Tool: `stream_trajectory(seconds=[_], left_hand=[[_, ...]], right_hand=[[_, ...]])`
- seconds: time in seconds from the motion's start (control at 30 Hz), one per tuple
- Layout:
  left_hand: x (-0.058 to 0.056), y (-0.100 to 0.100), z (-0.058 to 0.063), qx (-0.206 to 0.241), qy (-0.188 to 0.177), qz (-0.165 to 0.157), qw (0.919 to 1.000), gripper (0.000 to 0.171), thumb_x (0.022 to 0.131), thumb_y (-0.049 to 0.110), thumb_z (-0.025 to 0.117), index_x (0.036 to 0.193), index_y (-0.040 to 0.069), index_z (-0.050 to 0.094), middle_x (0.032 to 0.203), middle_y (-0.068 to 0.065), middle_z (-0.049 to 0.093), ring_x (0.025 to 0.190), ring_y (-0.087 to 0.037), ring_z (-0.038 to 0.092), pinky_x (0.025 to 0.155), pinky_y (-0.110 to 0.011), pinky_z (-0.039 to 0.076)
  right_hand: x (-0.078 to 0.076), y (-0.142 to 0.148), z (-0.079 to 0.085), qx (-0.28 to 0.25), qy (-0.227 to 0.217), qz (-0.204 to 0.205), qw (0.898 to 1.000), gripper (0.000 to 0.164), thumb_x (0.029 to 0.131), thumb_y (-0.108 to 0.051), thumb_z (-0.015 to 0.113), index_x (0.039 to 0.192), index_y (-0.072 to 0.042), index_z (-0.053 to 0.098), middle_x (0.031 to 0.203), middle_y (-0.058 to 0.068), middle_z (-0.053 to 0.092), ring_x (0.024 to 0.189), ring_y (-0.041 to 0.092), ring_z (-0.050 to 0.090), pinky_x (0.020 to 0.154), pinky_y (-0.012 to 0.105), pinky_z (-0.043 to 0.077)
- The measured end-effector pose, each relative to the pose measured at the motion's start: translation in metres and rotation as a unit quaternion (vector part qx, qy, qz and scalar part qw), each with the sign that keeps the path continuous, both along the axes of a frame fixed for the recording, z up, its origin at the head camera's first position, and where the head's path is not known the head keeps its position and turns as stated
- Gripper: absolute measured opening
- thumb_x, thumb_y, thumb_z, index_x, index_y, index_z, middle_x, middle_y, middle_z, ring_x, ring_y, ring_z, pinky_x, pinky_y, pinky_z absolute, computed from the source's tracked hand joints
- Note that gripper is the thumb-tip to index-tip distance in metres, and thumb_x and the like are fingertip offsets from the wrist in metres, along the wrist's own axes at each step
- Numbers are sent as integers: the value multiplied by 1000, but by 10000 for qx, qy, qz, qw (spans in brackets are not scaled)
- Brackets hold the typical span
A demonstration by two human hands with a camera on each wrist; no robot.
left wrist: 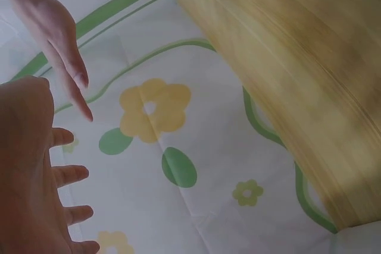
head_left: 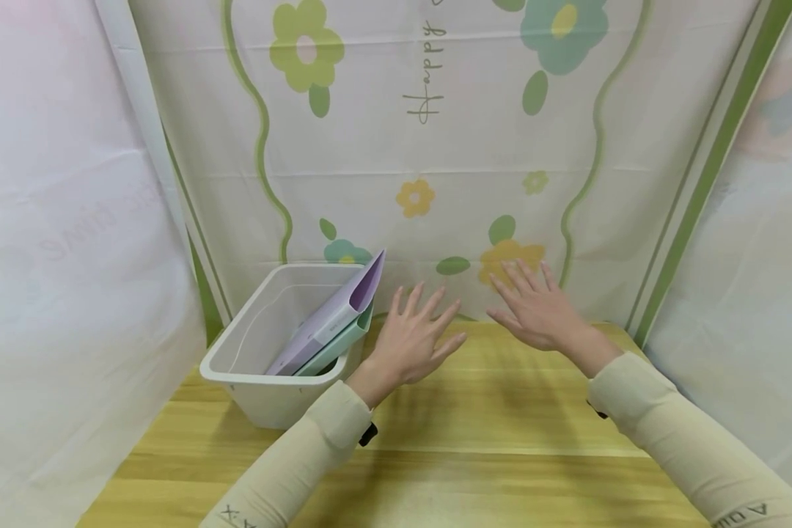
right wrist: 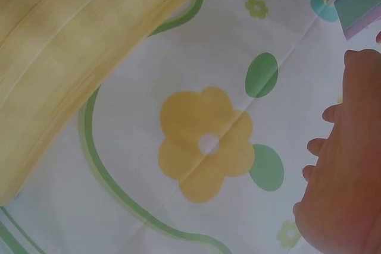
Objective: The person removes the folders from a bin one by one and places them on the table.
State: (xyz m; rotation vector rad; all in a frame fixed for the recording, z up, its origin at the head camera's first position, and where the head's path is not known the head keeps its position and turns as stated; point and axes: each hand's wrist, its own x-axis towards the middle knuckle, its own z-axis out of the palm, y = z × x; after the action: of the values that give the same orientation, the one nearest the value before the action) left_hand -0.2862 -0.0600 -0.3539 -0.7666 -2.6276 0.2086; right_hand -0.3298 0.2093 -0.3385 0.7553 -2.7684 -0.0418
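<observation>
Both hands hover over the wooden table with fingers spread and nothing in them. In the head view my left hand (head_left: 409, 341) is just right of a white plastic basket (head_left: 247, 378). My right hand (head_left: 537, 312) is farther right, in front of the flowered cloth. Leaning in the basket are a purple binder (head_left: 333, 315) and, under it, a green binder (head_left: 333, 347); their upper ends stick out past the rim. The left wrist view shows part of the left hand (left wrist: 27, 165) with the right hand (left wrist: 56, 34) beyond it. The right wrist view shows the right hand (right wrist: 345, 159).
The wooden table (head_left: 488, 418) stretches below both hands. A white cloth (head_left: 369, 147) printed with flowers hangs behind it. More cloth hangs on the left side (head_left: 72, 257) and the right side (head_left: 746, 271).
</observation>
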Motion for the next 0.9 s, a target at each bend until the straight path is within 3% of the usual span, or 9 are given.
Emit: stream_trajectory(seconds=[0.3, 0.77, 0.9], left_hand=[[5, -5, -1, -49, 173, -63, 9998, 62, 107, 61, 20, 160, 32, 33, 166, -4, 29, 153, -39, 24, 119, -63, 18], [15, -12, 2, -83, 312, -170, 9993, 60, 107, 61, 22, 158, 33, 36, 164, -3, 34, 152, -37, 26, 119, -61, 23], [18, -14, 3, -54, 286, -207, 9994, 60, 107, 61, 24, 158, 32, 37, 163, -3, 35, 152, -36, 26, 119, -60, 23]], right_hand=[[5, -1, 0, 17, -12, 85, 10000, 72, 108, -55, 36, 162, -9, 25, 169, 21, 11, 156, 42, 2, 120, 60, -11], [7, 2, -4, -268, 231, 360, 9987, 71, 107, -56, 37, 160, -8, 32, 168, 21, 14, 155, 45, 9, 121, 59, -9], [10, 1, -3, -307, 80, 325, 9990, 72, 107, -56, 36, 160, -9, 30, 169, 20, 12, 156, 43, 5, 121, 60, -7]])
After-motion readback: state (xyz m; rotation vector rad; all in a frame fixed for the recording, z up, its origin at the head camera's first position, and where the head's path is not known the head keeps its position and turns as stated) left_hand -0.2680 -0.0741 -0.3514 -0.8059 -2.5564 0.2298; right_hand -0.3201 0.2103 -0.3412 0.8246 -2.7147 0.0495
